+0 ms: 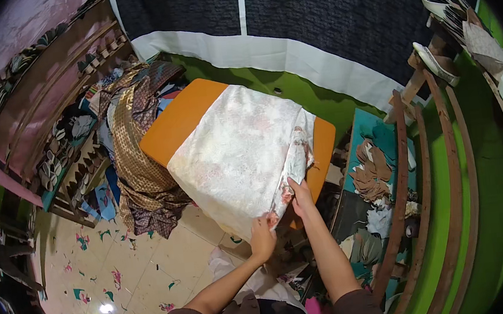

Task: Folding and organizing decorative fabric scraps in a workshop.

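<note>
Mostly spread: pale floral cloth (pixel 233 153) covers the orange table (pixel 179 124).
Both hands, left (pixel 263 236) and right (pixel 301 196), pinch its folded-back near edge, not yet flat.

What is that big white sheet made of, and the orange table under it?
The white sheet looks like thin woven cloth, pale with a faint flowery print: it drapes and folds where the left hand and right hand pinch its edge. The orange table seems hard and smooth, maybe painted wood or plastic; that is unclear.

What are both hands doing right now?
Left hand: closed on the lower edge of the pale cloth.
Right hand: gripping the cloth's folded-over right edge.
</note>
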{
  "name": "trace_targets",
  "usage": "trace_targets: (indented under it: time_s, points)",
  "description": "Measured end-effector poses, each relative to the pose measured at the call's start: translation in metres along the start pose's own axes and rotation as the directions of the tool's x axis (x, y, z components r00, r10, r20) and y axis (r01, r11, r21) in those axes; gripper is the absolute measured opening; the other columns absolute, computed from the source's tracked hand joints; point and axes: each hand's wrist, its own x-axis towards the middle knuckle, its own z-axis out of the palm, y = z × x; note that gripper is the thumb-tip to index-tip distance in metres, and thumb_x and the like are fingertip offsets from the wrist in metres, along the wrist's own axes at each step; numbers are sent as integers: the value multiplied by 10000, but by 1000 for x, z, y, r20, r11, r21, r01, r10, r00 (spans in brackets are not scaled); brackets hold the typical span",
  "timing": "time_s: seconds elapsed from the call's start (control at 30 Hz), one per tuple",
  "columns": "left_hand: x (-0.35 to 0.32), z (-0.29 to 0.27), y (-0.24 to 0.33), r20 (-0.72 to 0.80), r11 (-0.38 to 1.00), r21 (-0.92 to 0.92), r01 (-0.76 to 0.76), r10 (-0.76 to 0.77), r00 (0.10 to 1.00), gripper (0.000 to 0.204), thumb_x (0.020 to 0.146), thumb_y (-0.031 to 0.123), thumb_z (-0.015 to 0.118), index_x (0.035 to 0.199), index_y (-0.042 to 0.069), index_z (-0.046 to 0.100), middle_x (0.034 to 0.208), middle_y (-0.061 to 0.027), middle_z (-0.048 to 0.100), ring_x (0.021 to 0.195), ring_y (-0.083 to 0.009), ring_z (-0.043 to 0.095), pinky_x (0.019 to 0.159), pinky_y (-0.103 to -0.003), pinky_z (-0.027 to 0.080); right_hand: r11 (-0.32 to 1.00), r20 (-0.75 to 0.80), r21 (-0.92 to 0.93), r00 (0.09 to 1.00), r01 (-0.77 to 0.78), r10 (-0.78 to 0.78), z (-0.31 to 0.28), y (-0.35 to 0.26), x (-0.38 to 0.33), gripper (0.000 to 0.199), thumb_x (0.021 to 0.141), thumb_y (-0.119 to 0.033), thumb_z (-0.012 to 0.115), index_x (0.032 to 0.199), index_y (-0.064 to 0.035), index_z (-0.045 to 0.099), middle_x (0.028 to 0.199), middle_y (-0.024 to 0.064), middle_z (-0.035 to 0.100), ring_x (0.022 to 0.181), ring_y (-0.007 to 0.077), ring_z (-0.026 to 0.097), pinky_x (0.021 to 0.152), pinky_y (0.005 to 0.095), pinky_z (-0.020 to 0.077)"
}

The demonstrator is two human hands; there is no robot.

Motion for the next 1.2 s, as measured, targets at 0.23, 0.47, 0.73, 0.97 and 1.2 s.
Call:
trace_targets:
  time_s: [0.23,0.47,0.73,0.97,1.2]
  points:
    - [-8,4,-45,100,999,-42,12,-8,995,234,781,107,461,973,-27,456,874,-255,522,842,-386,518,749,-431,412,960,91,-233,986,157,-139,6,-11,0,354,835,-85,523,1167,-4,430,1085,79,538,983,179,519,862,317,395]
    - [-34,-39,-14,303,998,-6,61,-57,951,217,841,167,409,970,-2,451,803,-254,539,784,-419,518,670,-480,401,969,-85,247,996,14,7,-23,-10,25,341,820,-77,524,1150,-17,464,1114,81,538,1021,222,510,909,363,379]
    - [17,-95,-30,-85,997,-62,41,-46,995,231,871,192,424,986,6,499,799,-223,549,754,-386,535,652,-429,420,921,27,-308,969,241,-244,14,-37,42,291,840,-112,505,1126,-64,481,952,12,563,833,109,543,646,254,460]
    - [50,-109,-39,4,998,61,22,-22,1000,305,850,290,508,991,20,519,830,-205,571,766,-346,562,649,-381,441,460,198,-738,811,493,-550,81,-56,88,187,839,-118,483,946,24,541,737,36,522,661,110,449,617,263,382]
    - [79,-116,-120,383,984,172,42,-106,918,246,757,229,545,920,46,522,842,-203,581,791,-376,555,672,-450,429,376,232,-811,836,448,-497,148,-20,132,246,821,-130,462,991,33,534,791,231,572,721,344,560,658,368,419]
